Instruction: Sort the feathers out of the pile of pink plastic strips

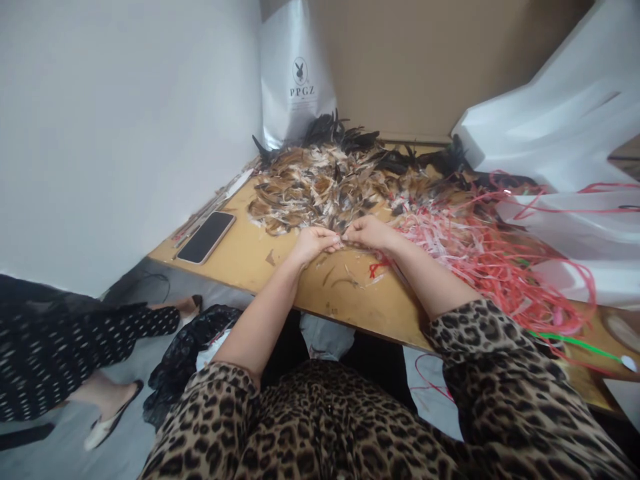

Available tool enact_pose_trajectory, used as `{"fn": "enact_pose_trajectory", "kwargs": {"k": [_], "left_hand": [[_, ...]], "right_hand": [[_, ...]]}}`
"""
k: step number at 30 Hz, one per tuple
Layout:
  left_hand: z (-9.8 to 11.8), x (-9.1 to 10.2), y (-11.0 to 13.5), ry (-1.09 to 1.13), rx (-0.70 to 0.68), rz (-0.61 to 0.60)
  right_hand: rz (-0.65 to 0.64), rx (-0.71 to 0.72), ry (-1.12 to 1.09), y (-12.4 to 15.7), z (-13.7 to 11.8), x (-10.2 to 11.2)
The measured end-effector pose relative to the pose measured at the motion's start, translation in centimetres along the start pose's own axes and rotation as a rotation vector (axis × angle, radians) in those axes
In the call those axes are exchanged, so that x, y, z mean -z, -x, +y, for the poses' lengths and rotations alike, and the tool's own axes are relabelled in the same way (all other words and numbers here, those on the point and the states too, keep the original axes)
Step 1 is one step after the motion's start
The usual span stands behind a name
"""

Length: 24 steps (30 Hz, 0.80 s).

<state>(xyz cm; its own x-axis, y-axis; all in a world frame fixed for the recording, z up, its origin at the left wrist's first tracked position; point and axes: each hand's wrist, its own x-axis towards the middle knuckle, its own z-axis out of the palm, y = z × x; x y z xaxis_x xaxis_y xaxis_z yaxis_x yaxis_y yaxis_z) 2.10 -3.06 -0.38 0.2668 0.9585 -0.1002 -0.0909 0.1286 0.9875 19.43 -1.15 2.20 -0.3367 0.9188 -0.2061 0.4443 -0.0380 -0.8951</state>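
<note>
My left hand and my right hand meet fingertip to fingertip above the front part of the wooden table. Both are closed in a pinch. What lies between the fingers is too small to make out. Just beyond them spreads a heap of brown and cream feathers, with darker feathers at its back. Beside my right forearm lies a tangled pile of pink and red strips. A few loose feather bits rest on the tabletop in front of my hands.
A phone lies at the table's left edge. Behind the feathers stands a white printed bag; more white plastic is at right. A green strip crosses the right end. Another person's legs and a black bag are at lower left.
</note>
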Motion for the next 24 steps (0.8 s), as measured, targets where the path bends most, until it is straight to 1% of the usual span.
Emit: {"fn": "enact_pose_trajectory", "kwargs": {"k": [4,9,11,13,16,18,21,24], "left_hand": [[-0.1,-0.2,-0.1,-0.001,0.003,0.032],[0.0,-0.5,0.1,-0.012,-0.007,0.053],[0.1,-0.5,0.2,-0.014,-0.008,0.056],[0.1,-0.5,0.1,-0.011,-0.003,0.059],[0.0,-0.3,0.0,0.004,0.017,0.058],[-0.1,-0.1,-0.1,0.033,0.032,0.054],[-0.1,0.3,-0.2,0.116,0.057,0.037],[0.1,0.6,-0.3,0.237,0.086,0.045]], "right_hand": [[0.034,0.126,0.105,0.3,-0.2,0.6],[-0.047,0.234,0.160,0.6,-1.0,0.4],[-0.042,0.271,0.177,0.5,-1.0,0.2],[-0.002,0.275,0.165,0.3,-0.9,0.2],[0.061,0.240,0.123,0.1,-0.5,0.5],[0.069,0.235,0.106,0.0,-0.4,0.8],[0.014,0.229,0.117,0.0,-0.3,1.0],[-0.058,0.219,0.151,0.0,-0.2,0.8]]}}
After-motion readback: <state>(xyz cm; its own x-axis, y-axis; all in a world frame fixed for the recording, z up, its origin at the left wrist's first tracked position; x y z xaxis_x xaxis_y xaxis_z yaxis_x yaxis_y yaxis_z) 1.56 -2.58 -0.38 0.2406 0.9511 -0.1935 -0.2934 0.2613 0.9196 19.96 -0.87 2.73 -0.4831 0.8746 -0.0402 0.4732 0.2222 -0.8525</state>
